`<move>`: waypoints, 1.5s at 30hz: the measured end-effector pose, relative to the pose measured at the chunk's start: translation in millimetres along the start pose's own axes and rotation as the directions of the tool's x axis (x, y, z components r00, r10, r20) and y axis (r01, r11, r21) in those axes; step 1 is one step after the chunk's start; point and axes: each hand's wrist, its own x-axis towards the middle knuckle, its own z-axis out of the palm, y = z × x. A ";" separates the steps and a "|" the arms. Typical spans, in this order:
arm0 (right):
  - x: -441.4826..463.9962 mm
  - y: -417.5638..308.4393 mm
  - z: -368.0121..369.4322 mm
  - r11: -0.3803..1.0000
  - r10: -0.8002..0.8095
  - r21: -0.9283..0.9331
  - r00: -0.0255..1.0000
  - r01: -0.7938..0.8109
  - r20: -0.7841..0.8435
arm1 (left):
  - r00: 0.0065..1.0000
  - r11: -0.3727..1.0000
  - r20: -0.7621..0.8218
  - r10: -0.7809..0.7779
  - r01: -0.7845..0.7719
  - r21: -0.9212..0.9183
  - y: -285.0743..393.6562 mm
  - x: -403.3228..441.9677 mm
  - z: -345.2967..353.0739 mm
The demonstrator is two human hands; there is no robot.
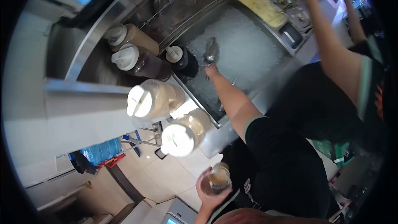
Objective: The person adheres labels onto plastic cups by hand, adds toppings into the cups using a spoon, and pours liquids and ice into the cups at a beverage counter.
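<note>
Nearest, a clear cup [219,177] sits in the left hand [205,188], which curls around it over the tiled floor [161,176], well apart from the right hand [211,71], which, farther off, grips a metal scoop [211,49] at the ice [244,41] beside a dark jug [186,63].

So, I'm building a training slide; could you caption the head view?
Right hand grips a metal scoop at the ice; left hand holds a clear cup.
</note>
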 end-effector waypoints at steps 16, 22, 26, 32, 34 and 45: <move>10.0 -50.3 -257.2 0.570 -0.089 -0.815 0.994 0.109 0.072 | 0.971 0.999 0.237 -0.033 0.030 0.018 -16.8 56.6 26.4; 39.1 -47.4 -189.1 0.351 -0.085 -0.933 0.995 0.075 0.048 | 0.938 0.979 0.282 -0.200 0.203 0.019 -20.7 72.5 38.8; 53.3 -40.7 -135.4 0.143 0.259 -0.965 0.933 0.220 0.251 | 0.952 0.982 0.243 -0.187 0.187 0.020 -21.1 92.3 48.3; 82.8 13.1 -197.5 0.333 0.249 -0.832 0.810 0.443 0.531 | 0.975 0.986 0.216 0.041 -0.005 -0.166 -41.4 133.1 79.5; 67.5 10.5 -207.8 0.390 0.281 -0.796 0.763 0.463 0.582 | 0.975 0.981 0.191 0.111 -0.077 -0.180 -51.0 149.8 90.7; -106.4 -167.5 -334.5 0.605 0.075 -0.743 0.908 0.287 0.412 | 0.984 0.978 -0.147 0.098 -0.068 0.198 -104.2 238.5 133.0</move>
